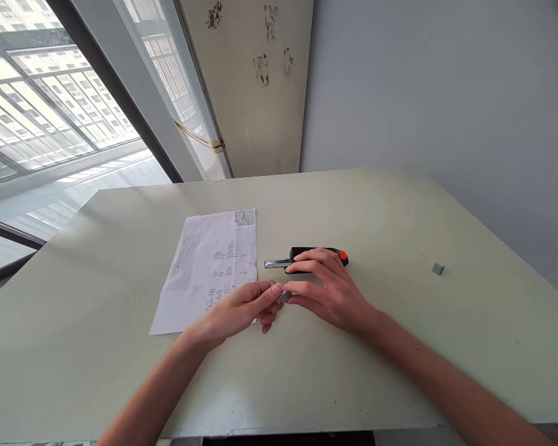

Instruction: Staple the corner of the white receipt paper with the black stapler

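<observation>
My left hand (246, 306) is closed in a pinch, thumb against curled fingers, at one end of a small grey piece (286, 297). From the other side, the thumb and index finger of my right hand (330, 285) close on the same piece. Fingers cover part of it, so its full shape is hidden. Behind and partly under my right hand's other fingers lies a black, stapler-like tool (299, 252) with an orange end and a shiny metal bar pointing left. A printed sheet of paper (199, 260) lies flat beyond my left hand, its edge partly covered by that hand.
Another small grey piece (438, 269) rests on the pale table (376, 378), far to the right. A grey wall (437, 93) runs along the right side. At the back left are a window (41, 99) and a worn cream panel (255, 105).
</observation>
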The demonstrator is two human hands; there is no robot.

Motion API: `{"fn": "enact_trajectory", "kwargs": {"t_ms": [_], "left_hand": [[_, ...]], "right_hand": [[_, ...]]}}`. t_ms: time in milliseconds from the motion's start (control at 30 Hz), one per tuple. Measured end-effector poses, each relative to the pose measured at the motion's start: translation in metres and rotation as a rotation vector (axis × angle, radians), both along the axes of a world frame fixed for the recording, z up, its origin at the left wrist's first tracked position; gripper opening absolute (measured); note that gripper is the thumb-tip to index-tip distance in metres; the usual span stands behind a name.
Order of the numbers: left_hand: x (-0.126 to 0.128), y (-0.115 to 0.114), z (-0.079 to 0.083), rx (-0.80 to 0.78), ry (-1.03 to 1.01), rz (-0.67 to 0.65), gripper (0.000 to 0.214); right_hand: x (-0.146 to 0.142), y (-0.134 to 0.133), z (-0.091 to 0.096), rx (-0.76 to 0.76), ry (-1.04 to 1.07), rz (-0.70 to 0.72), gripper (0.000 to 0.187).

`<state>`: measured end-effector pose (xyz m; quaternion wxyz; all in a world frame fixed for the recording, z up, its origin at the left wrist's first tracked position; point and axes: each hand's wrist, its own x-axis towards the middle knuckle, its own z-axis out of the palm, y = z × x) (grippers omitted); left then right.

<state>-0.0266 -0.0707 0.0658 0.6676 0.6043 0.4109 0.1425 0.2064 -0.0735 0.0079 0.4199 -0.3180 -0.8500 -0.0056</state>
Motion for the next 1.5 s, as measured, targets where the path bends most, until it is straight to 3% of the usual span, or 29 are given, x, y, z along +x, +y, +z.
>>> {"fn": "enact_trajectory", "kwargs": {"t_ms": [167, 333, 633, 900, 1233, 1500], "left_hand": [[-0.003, -0.003, 0.003, 0.594, 0.351, 0.139, 0.04], [-0.002, -0.005, 0.002, 0.837, 0.37, 0.037, 0.03], [-0.004, -0.005, 0.0, 0.9, 0.343, 0.02, 0.021], [-0.006, -0.004, 0.003, 1.128, 0.447, -0.085, 0.02], [-0.007, -0.001, 0.001, 1.149, 0.412, -0.057, 0.016], [-0.015, 0.024, -0.014, 1.153, 0.544, 0.156, 0.021]], "right_hand": [[0.0, 0.002, 0.0, -0.005, 0.003, -0.002, 0.011], [0.0, 0.003, 0.0, 0.004, 0.01, 0.0, 0.011], [-0.001, 0.002, 0.001, 0.014, 0.008, 0.016, 0.007], [0.001, 0.002, -0.001, 0.018, -0.003, 0.033, 0.005], [0.0, 0.002, 0.003, 0.056, -0.009, 0.036, 0.006], [0.017, 0.008, 0.006, 0.049, 0.066, -0.103, 0.022]]}}
